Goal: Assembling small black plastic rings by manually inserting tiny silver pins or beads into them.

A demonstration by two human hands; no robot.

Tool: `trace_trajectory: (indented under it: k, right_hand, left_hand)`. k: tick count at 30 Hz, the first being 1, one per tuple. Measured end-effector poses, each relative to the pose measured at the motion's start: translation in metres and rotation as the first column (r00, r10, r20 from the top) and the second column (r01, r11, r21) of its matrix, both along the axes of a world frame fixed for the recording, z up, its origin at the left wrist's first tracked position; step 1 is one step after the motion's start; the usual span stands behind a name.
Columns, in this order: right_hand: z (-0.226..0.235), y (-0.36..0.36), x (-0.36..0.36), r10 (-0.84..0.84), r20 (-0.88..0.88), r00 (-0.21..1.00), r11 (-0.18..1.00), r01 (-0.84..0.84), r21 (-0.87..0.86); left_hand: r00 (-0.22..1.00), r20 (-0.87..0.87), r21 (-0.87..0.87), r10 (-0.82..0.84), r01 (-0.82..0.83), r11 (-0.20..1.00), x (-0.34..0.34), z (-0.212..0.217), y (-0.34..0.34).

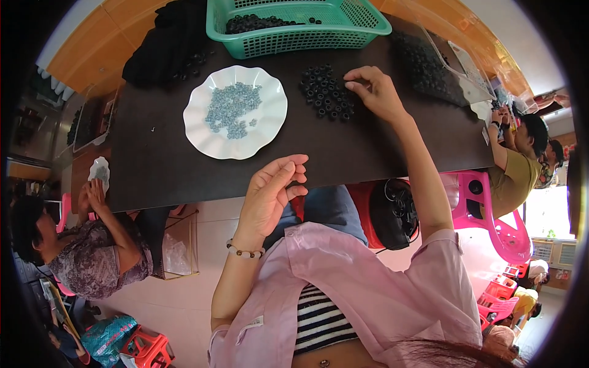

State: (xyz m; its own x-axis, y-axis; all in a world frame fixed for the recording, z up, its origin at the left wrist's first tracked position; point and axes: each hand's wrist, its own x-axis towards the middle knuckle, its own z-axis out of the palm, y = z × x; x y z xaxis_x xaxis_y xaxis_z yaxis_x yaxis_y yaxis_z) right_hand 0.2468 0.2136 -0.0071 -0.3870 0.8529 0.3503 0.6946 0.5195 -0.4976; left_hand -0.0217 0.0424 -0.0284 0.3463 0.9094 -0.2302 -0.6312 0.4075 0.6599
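My right hand reaches over the dark table, its thumb and forefinger pinched together at the right edge of a pile of small black rings. Whether a ring sits between the fingertips is too small to tell. Left of the pile stands a white scalloped plate holding several small grey-blue parts. My left hand, with a bead bracelet at the wrist, hovers at the table's near edge with curled fingers; its inner side is hidden.
A green plastic basket with more black rings stands at the far edge. A black tray lies far right, dark cloth far left. Other people sit at the left and right. A black bag of rings sits below the table.
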Motion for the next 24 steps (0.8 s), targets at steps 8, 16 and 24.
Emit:
trace_trajectory:
  k: [8,16,24]
  right_hand:
    - [0.01,-0.056,-0.03,-0.051,-0.657,0.752,0.851,-0.312,-0.423]
    - [0.0,-0.123,-0.073,-0.054,-0.839,0.542,0.816,-0.46,-0.349]
    - [0.008,-0.137,-0.088,-0.026,-0.848,0.529,0.819,-0.475,-0.322]
  left_hand:
    - [0.999,0.003,-0.056,0.032,-0.032,0.998,0.001,0.003,-0.001]
    - [0.999,0.016,-0.088,0.037,-0.035,0.996,0.009,0.013,-0.009]
    - [0.998,0.051,-0.097,0.027,-0.022,0.995,0.012,0.015,-0.015]
